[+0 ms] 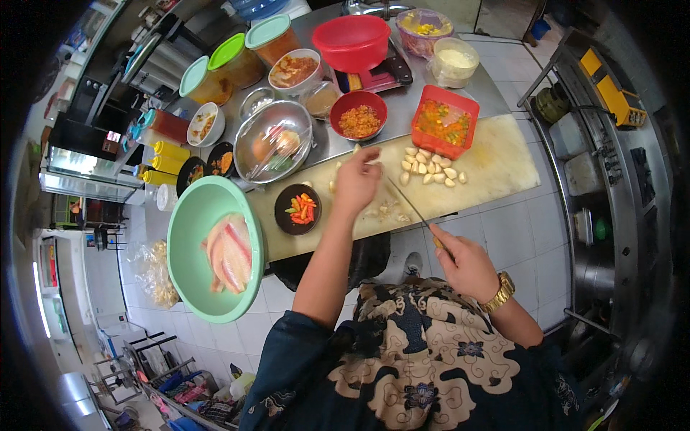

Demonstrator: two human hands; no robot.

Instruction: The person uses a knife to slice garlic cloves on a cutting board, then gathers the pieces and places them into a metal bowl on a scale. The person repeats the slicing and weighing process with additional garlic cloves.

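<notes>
My right hand (466, 264) grips a knife (410, 204) by its wooden handle. Its thin blade slants up and left over the pale cutting board (496, 154). My left hand (361, 179) is closed over the board, left of the blade tip; what its fingers hold, if anything, cannot be made out. A pale piece shows just beyond them. Peeled garlic cloves (429, 167) lie heaped right of the blade, and garlic skins (387, 211) are scattered between my hands. Left of my left forearm, a dark bowl (285, 224) holds red and orange chillies (302, 208).
A green basin (188, 237) with fish fillets (231, 251) sits at the left. Behind the board stand a red square tub of diced vegetables (447, 128), a red bowl (359, 118), a film-covered steel bowl (273, 144) and lidded containers (237, 63). A stove (611, 169) is at the right.
</notes>
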